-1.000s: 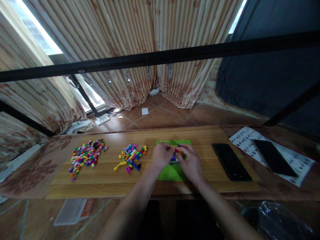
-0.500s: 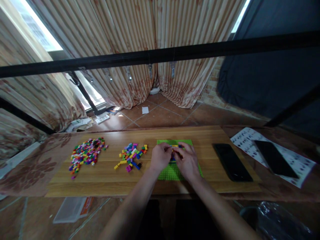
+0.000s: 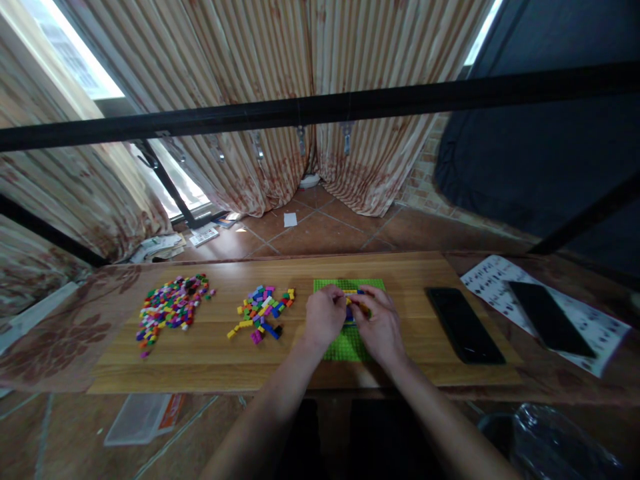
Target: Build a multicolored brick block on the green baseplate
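A green studded baseplate (image 3: 350,350) lies on the wooden board, and low toy-brick rows (image 3: 349,319) in blue and yellow are on it. My left hand (image 3: 324,315) is at the left side of the rows, thumb and forefinger pinched together; whatever is between them is hidden. From the right, my right hand (image 3: 384,327) curls its fingers over the rows, with thumb and fingertips closed at the bricks. The fingertips of both hands nearly meet. A yellow and a red piece peek out beside the right fingers.
Left of the baseplate are a small heap of loose bricks (image 3: 263,310) and a larger pile of small pieces (image 3: 173,307). To the right lie a black phone (image 3: 465,325) and a printed sheet (image 3: 493,280) under another dark flat device (image 3: 550,319). A black bar (image 3: 320,110) crosses beyond the board.
Both hands stay over the brick rows. My right hand has shifted slightly right and down, and a little more of the coloured bricks shows between the hands.
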Available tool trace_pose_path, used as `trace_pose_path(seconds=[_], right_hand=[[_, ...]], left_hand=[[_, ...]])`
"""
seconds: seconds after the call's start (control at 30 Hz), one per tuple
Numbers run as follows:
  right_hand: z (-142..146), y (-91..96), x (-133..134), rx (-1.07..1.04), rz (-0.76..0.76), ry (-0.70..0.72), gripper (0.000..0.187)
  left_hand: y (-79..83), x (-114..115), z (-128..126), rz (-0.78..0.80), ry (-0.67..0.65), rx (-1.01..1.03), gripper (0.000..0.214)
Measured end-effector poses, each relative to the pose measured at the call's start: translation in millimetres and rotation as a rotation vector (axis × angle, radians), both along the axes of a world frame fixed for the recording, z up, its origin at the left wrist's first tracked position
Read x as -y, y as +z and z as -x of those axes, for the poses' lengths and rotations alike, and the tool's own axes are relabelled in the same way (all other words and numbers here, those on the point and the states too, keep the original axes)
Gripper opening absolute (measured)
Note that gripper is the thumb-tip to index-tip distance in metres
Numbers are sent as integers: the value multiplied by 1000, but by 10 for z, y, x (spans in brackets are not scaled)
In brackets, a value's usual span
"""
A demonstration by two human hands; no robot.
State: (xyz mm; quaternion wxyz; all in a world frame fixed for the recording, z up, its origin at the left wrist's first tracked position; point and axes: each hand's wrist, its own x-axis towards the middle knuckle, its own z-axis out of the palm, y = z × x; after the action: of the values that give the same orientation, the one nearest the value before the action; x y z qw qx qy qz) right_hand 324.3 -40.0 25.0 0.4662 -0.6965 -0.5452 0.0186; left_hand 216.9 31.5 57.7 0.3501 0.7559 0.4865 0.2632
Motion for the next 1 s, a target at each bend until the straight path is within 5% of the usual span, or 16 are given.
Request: trace_pose_path(seconds=[0.57,1.0], right_hand=[[-45,-37,-44,25,24,12,20],[-113,-52,-49,215,65,13,22]], left_hand=[[-17,78,-10,-42,69,12,11],[-81,-15,-32,85,128,118,3]])
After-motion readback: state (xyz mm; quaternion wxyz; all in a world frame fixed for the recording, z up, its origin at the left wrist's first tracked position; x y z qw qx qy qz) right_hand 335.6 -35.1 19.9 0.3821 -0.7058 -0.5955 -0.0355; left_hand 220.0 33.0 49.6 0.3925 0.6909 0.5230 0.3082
